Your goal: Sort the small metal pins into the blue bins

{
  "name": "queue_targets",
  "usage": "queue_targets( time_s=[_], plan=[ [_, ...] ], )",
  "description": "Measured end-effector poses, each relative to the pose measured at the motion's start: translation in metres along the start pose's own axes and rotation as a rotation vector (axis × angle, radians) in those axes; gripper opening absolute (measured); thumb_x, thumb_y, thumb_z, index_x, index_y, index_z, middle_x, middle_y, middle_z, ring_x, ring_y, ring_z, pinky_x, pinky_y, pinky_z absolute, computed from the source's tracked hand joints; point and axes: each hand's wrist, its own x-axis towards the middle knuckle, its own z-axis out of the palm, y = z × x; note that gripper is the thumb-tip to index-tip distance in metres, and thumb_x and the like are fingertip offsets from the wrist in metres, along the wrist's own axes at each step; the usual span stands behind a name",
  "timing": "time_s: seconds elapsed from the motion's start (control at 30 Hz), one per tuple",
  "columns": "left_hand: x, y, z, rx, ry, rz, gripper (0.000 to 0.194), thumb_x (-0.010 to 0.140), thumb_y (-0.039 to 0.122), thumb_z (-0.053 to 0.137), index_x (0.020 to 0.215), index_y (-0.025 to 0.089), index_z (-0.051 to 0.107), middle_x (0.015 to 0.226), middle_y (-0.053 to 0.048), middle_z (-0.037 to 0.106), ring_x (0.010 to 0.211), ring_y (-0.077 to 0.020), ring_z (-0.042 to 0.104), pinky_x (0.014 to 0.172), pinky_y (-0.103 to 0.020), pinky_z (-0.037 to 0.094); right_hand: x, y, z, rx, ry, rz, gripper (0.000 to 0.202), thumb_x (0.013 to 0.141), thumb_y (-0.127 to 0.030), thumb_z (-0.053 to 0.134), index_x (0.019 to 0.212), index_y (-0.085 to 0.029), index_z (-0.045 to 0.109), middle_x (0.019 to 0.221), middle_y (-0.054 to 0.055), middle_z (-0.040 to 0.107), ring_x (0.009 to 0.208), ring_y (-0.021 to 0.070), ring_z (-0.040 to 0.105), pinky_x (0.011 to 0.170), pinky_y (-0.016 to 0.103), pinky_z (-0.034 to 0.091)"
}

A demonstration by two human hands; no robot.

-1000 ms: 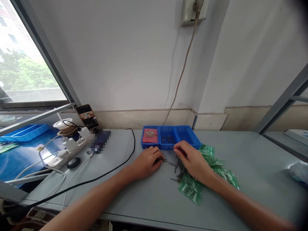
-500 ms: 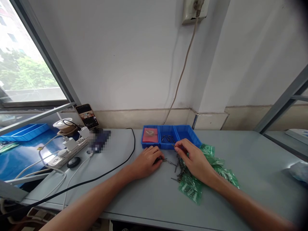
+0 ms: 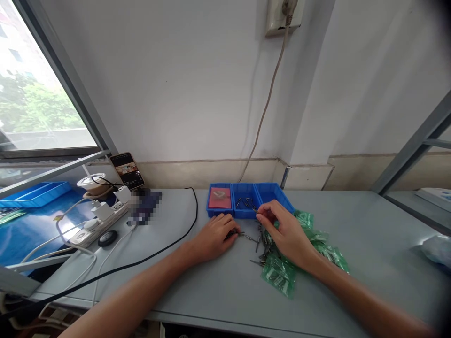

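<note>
My left hand (image 3: 217, 236) rests on the grey table in front of the left blue bin (image 3: 210, 206), its fingers curled over small metal pieces. My right hand (image 3: 285, 230) pinches a small metal piece (image 3: 256, 211) at the front edge of the middle blue bin (image 3: 244, 213). Several metal pieces lie inside that bin. A pile of loose metal pieces (image 3: 262, 244) lies between my hands, partly hidden by my right hand. Green plastic bags (image 3: 280, 274) with metal pieces inside lie under and beside my right hand.
The right blue bin (image 3: 273, 192) adjoins the middle one. A red packet (image 3: 219, 199) lies in the left bin. At the left are a phone (image 3: 127, 170), a cup (image 3: 93, 183), a power strip (image 3: 82, 234) and a black cable (image 3: 151, 257) crossing the table.
My right hand has tilted slightly, with its fingertips a little further right beside the middle bin's front edge. My left hand stays in place.
</note>
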Motion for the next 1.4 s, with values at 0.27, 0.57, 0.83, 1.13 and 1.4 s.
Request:
queue_targets(
  time_s=[0.27, 0.57, 0.83, 1.13, 1.4],
  plan=[
    [0.0003, -0.0012, 0.0009, -0.006, 0.008, 0.007, 0.010, 0.105, 0.019, 0.060, 0.113, 0.022, 0.064, 0.110, -0.005, 0.065, 0.102, -0.0223, 0.059, 0.092, -0.034, 0.049, -0.0003, -0.0004, 0.0018, 0.001, -0.006, -0.016, 0.018, 0.112, -0.038, 0.048, 0.105, -0.027, 0.060, 0.098, 0.005, 0.066, 0.085, 0.0244, 0.062, 0.079, 0.040, 0.052],
    [0.0008, -0.0008, 0.0007, -0.015, 0.013, 0.007, 0.009, 0.105, 0.019, 0.059, 0.112, 0.023, 0.064, 0.109, -0.005, 0.064, 0.102, -0.0225, 0.059, 0.091, -0.034, 0.049, 0.0011, 0.0078, 0.0044, 0.230, -0.003, 0.115, 0.028, 0.112, -0.050, 0.047, 0.109, -0.027, 0.064, 0.097, 0.005, 0.069, 0.082, 0.0239, 0.063, 0.076, 0.039, 0.055],
    [0.0004, -0.0014, 0.0013, 0.001, 0.009, 0.009, 0.010, 0.105, 0.019, 0.060, 0.113, 0.023, 0.064, 0.110, -0.005, 0.064, 0.102, -0.0223, 0.059, 0.092, -0.035, 0.049, 0.0063, 0.0010, 0.0000, 0.527, -0.028, 0.247, 0.041, 0.104, -0.063, 0.058, 0.098, -0.023, 0.067, 0.083, 0.001, 0.061, 0.065, 0.0161, 0.052, 0.064, 0.031, 0.049],
    [0.0003, -0.0010, 0.0007, 0.020, 0.004, 0.011, 0.010, 0.105, 0.019, 0.059, 0.114, 0.023, 0.064, 0.110, -0.005, 0.064, 0.102, -0.0226, 0.059, 0.091, -0.035, 0.048, 0.0075, 0.0041, 0.0015, 0.544, 0.010, 0.294, 0.040, 0.100, -0.064, 0.065, 0.099, -0.025, 0.062, 0.072, -0.005, 0.053, 0.063, 0.0156, 0.051, 0.062, 0.029, 0.047],
    [0.0005, -0.0005, 0.0001, 0.014, 0.003, 0.014, 0.009, 0.106, 0.019, 0.060, 0.113, 0.022, 0.063, 0.110, -0.005, 0.064, 0.102, -0.0226, 0.058, 0.091, -0.035, 0.048, 0.0059, 0.0061, 0.0032, 0.527, -0.007, 0.297, 0.031, 0.100, -0.055, 0.067, 0.095, -0.025, 0.059, 0.073, -0.005, 0.051, 0.064, 0.0156, 0.050, 0.062, 0.029, 0.044]
  ],
)
